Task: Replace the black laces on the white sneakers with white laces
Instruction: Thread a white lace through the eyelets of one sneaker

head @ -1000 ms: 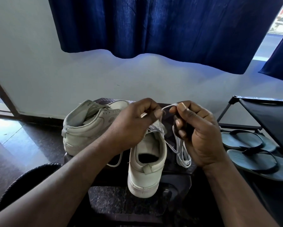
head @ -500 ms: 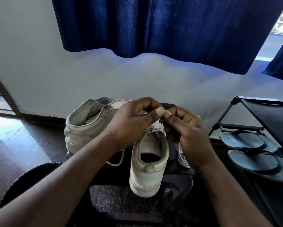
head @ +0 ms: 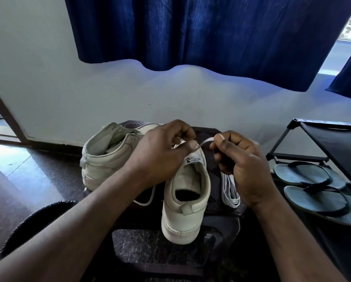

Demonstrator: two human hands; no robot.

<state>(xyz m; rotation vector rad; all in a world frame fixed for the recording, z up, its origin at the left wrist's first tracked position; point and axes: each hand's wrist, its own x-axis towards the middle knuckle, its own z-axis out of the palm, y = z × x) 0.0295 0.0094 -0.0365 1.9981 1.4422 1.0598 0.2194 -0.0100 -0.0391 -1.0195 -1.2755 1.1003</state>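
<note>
Both hands work above the near sneaker [head: 185, 202], which stands heel toward the camera on the dark desk [head: 227, 216]. The left hand [head: 160, 153] pinches a white lace [head: 205, 141] between thumb and forefinger – its grip clamped on it – and the right hand [head: 245, 165] pinches the same strand just to the right, so it runs taut between them. A second sneaker [head: 107, 155] sits to the left (farther back); a folded lace bundle [head: 230, 190] lies right of the near sneaker, with sandals [head: 312, 186] beyond.
</note>
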